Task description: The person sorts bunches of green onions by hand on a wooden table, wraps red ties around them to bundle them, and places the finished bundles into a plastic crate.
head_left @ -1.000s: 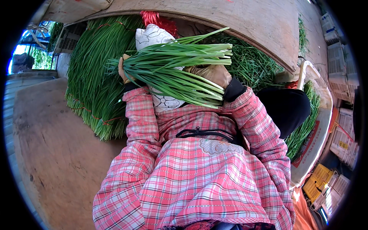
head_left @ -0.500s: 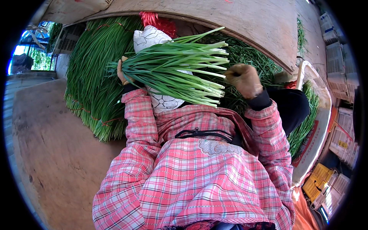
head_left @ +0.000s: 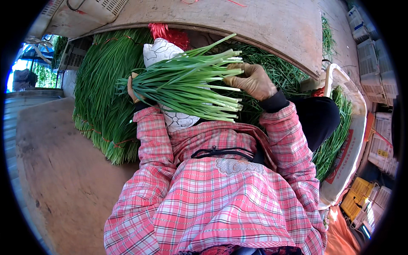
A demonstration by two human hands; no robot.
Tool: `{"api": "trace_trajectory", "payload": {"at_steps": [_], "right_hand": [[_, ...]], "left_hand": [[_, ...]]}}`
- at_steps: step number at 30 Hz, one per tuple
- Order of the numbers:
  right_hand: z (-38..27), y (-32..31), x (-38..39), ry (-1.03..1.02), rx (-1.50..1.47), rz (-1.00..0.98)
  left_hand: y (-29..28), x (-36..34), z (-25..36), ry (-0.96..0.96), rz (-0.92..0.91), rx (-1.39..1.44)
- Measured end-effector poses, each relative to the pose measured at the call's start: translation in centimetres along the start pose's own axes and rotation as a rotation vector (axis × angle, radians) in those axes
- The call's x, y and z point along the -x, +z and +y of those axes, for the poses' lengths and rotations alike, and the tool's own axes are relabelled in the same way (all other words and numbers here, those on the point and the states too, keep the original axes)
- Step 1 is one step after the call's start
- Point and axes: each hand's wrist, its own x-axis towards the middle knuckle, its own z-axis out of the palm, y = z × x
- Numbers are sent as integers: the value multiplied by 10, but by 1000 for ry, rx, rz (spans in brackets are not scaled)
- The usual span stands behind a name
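Observation:
A fanned bunch of garlic chives (head_left: 187, 85) lies across my front, its green leaf ends to the left and pale cut stems to the right. My left hand (head_left: 135, 88) is closed round the leafy end; the leaves hide most of its fingers. At the stem ends, my right hand (head_left: 254, 81), in what looks like a tan glove, has its thumb and fingers bent in on a few stems. Which stems they pinch cannot be made out exactly. Under the bunch is a white cloth (head_left: 180, 120) with dark outlined flowers.
Tied chives (head_left: 108, 80) are stacked at the left, on a wooden board (head_left: 68, 170). Loose greens (head_left: 272, 63) lie under the plywood tabletop (head_left: 255, 25). A white crate (head_left: 357, 127) of chives stands at my right, with red string (head_left: 176, 38) at the far side.
My right hand has moved left from beyond the stem ends onto them, its fingers reaching among the stems. My left hand keeps its hold on the bunch. The view has shifted slightly.

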Motion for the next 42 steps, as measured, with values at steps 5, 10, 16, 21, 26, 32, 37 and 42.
{"api": "trace_trajectory", "payload": {"at_steps": [5,10,16,21,26,32,37,42], "right_hand": [[16,6,3,-140,12,75],[14,16,11,-124,-89,116],[40,17,15,-208,-89,387],[44,-47,37,87,596,463],[-16,-33,41,-395,652,204],[-31,36,2,-513,424,-204],[-27,18,-6,-265,-269,-427],[-10,8,16,-274,-840,-453]], "left_hand": [[-7,1,1,111,114,73],[34,4,-15,232,337,-179],[55,-8,-11,311,-279,-64],[113,2,-10,387,-281,76],[173,-10,-10,290,-211,-238],[296,-53,-48,41,-43,-702],[357,-96,-109,-2,-336,-960],[399,-139,-185,-246,-22,-923]]}}
